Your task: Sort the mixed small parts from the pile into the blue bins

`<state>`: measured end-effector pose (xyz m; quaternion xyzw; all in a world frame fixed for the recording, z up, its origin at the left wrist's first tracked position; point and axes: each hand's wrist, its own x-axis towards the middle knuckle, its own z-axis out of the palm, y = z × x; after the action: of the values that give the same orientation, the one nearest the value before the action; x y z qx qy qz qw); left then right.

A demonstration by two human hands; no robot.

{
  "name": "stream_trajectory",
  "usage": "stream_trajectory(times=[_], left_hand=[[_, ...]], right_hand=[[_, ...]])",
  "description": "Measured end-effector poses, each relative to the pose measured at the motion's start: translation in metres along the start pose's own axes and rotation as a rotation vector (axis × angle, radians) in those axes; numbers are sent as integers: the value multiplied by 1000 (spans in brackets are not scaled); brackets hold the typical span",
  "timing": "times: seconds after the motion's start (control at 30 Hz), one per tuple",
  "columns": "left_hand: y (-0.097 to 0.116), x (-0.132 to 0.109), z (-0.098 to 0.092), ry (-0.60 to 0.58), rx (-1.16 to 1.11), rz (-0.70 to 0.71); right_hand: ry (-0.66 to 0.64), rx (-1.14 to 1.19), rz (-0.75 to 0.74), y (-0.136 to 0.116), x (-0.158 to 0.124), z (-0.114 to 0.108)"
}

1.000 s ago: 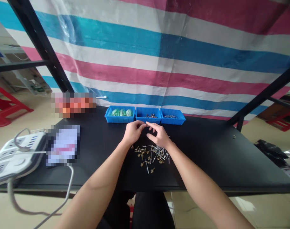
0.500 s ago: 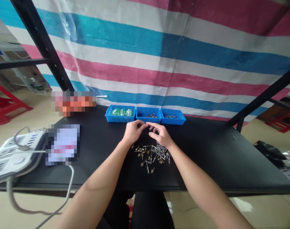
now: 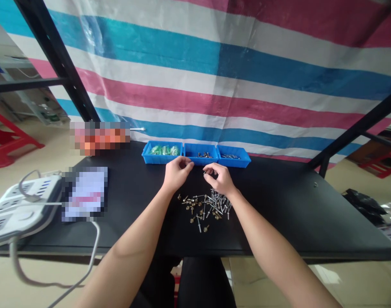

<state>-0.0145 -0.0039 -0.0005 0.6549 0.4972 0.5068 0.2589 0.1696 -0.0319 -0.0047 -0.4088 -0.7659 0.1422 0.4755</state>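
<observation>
My left hand (image 3: 177, 174) is closed in a pinch at the front edge of the middle blue bin (image 3: 195, 161); anything between its fingertips is hidden. To its right, my right hand (image 3: 220, 179) pinches something small and dark, too tiny to name, between thumb and fingers. The hands are a short way apart. Below them lies a loose mixed pile of silver pop rivets (image 3: 199, 224) and brass-coloured screws (image 3: 206, 229). More brass-coloured pieces (image 3: 205, 155) sit in the middle bin, and silver rivets (image 3: 230, 157) in the right blue bin (image 3: 238, 163).
The left blue bin (image 3: 159, 160) holds green-and-white small parts (image 3: 165, 150). A white power strip (image 3: 25, 205) with cables and a blurred pale item (image 3: 88, 192) occupy the left of the black table (image 3: 279, 205). Black frame posts (image 3: 352, 132) rise at both sides, before a striped sheet.
My hands have drawn apart, the left slightly up and left, the right to the right. The right fingers have curled into a pinch. Bins and pile look unchanged.
</observation>
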Motion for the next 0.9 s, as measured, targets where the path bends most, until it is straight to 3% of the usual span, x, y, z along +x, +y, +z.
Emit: stream_trajectory(times=[0.1,0.2,0.27,0.4,0.47,0.57,0.9], left_hand=[[0,2,-2,127,30,-85],[-2,5,-1,180,52,-136],[-4,6,0,174,65,-148],[-5,6,1,156,86,-154],[-5,6,0,156,97,-161],[-3,6,-1,156,111,-172],[0,5,-3,120,123,-153]], right_hand=[[121,-124,-85,1,3,-3],[196,-322,-112,4,8,-5],[175,-461,-50,7,12,-6],[-2,-628,151,13,14,-7],[-29,-630,213,16,13,-9],[42,-584,244,19,12,-10],[147,-462,152,26,3,-2]])
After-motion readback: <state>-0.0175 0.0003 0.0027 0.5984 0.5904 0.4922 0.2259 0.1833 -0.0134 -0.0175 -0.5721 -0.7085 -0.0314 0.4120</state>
